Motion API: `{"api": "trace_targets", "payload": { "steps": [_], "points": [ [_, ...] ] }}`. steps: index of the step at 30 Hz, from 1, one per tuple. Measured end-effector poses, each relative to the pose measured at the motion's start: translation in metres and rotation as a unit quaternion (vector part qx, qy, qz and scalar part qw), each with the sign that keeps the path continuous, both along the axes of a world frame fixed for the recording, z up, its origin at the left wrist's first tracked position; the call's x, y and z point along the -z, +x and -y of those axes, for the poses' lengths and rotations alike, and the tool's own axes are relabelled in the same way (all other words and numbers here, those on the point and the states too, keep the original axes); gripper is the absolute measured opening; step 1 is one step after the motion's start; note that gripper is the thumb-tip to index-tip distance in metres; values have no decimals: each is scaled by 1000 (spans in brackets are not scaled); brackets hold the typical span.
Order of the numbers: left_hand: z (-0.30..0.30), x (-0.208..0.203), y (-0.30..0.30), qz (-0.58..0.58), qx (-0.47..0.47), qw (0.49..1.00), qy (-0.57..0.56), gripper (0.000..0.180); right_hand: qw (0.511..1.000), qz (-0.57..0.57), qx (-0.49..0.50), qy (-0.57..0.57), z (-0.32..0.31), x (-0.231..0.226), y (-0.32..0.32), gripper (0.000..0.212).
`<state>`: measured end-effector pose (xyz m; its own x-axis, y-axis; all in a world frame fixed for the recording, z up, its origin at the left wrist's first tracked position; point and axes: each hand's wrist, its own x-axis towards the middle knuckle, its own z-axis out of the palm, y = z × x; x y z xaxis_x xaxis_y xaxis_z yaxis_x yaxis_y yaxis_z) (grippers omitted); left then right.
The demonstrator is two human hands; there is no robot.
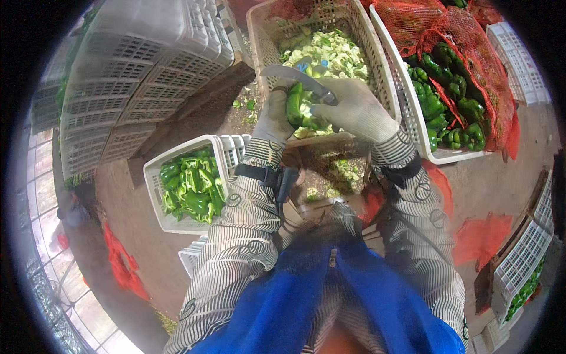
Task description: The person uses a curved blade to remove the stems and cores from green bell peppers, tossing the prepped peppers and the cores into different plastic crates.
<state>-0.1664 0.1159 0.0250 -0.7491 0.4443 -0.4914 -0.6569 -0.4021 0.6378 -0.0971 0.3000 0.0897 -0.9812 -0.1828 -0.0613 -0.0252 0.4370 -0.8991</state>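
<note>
My left hand (273, 118), in a pale glove, is closed around a green bell pepper (295, 106) that is cut open, its whitish inside facing right. In my right hand (361, 109), also gloved, is a knife (312, 84) with a curved blade that reaches left across the top of the pepper. Both hands are over the near end of a white crate (389, 97), which holds a heap of pale green pepper scraps (339, 53). Parts of the right hand's fingers are hidden behind the knife and pepper.
A small white crate (150, 194) of cut green peppers (194, 189) stands at the left. At the right, another crate (420, 133) holds whole peppers (433, 103) and red mesh bags (483, 47). Tall stacked crates (112, 88) stand far left. Scraps and red netting (121, 265) lie on the floor.
</note>
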Motion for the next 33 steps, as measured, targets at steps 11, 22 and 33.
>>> {"api": "trace_targets", "payload": {
  "steps": [11, 22, 33],
  "points": [
    [-6, 1, 9, -87, 20, 995, 53, 38, 1000, 16, 10, -10, 11, 8, 5, 38],
    [-16, -16, 21, -519, -7, 832, -196, 45, 979, -90, 133, 126, 18, 11, -3, 36],
    [203, -95, 37, -507, -40, 521, -685, 64, 961, 21, 266, -78, -72, 47, -20, 41]
  ]
}}
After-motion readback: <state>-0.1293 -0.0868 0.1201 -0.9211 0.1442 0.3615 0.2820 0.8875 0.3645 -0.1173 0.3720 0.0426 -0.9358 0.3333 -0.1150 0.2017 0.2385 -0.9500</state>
